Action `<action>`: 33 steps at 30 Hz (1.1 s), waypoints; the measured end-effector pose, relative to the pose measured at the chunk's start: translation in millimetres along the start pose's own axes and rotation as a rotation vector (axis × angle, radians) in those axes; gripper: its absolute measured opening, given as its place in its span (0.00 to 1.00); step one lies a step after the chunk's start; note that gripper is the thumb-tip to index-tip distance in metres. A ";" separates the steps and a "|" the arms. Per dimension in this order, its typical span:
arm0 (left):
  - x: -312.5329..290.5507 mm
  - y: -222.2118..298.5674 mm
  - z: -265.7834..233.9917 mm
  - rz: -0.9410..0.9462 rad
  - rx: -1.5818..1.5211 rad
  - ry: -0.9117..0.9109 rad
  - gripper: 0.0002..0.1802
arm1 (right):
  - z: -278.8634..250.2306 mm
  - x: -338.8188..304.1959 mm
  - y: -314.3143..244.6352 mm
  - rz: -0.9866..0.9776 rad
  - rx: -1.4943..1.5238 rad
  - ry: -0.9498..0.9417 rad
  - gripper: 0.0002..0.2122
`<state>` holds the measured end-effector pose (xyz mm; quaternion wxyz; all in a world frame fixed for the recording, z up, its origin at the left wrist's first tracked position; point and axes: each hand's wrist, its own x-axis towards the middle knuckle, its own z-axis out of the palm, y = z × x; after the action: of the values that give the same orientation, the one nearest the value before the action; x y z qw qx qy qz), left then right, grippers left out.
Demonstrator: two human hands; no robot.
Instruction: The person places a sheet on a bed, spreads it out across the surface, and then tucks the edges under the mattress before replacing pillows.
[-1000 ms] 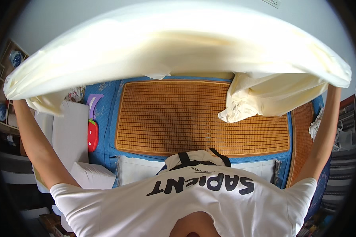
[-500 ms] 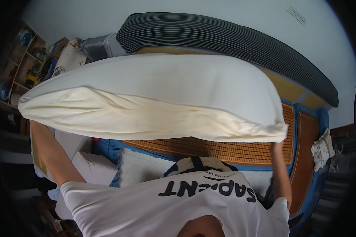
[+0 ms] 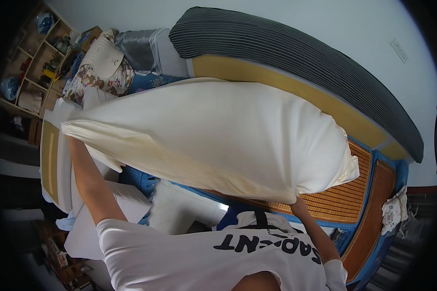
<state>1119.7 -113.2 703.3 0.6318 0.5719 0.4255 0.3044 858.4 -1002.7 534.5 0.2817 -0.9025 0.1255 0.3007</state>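
A large cream cloth (image 3: 213,131), wide and softly billowed, stretches across the middle in front of me. Its near edge is pulled taut between my two hands. My left hand (image 3: 73,139) holds the cloth's far-left corner with the arm stretched out; the fabric hides its fingers. Closer to me on the right, my right hand (image 3: 298,204) is closed on the near edge, its fingertips covered by the cloth. Beyond that hand, a bunched, wrinkled end of the cloth hangs over a brown woven seat mat (image 3: 342,203).
A long sofa backrest with a dark striped cover (image 3: 296,63) runs along the wall. Pale cushion blocks (image 3: 126,199) stand at left, near patterned fabric (image 3: 99,80) and a shelf unit (image 3: 41,63). A brown mat (image 3: 371,213) and floral cloth (image 3: 394,208) lie at right.
My right hand has come inward and lower with the cloth's edge. The right end of the cloth has sagged onto the seat, and folds have formed near that hand.
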 end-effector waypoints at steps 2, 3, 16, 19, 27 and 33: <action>7.1 -24.7 -1.9 -0.050 -0.019 0.011 0.29 | 1.4 -2.1 2.2 0.031 -0.058 -0.006 0.19; 10.8 -35.9 -2.7 -0.066 -0.022 0.020 0.29 | 3.1 -1.8 4.6 0.034 -0.096 -0.025 0.19; -142.6 -167.5 111.8 0.581 1.239 0.257 0.27 | 5.9 18.4 -32.4 -0.231 -0.710 0.082 0.12; -194.6 -308.1 94.8 0.568 1.183 -0.964 0.18 | -1.5 54.1 -46.9 -0.415 -0.658 0.325 0.11; -674.8 -357.5 163.3 -0.135 0.641 -2.062 0.40 | -53.6 62.9 -66.8 -0.061 0.098 0.200 0.22; -761.1 -378.8 226.7 0.097 0.754 -1.804 0.36 | -91.6 38.8 -83.1 -0.394 0.470 0.173 0.19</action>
<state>937.3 -942.2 471.9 0.4826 0.7714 -0.1719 -0.3775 965.1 -991.1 607.1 0.5238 -0.8417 0.0376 0.1253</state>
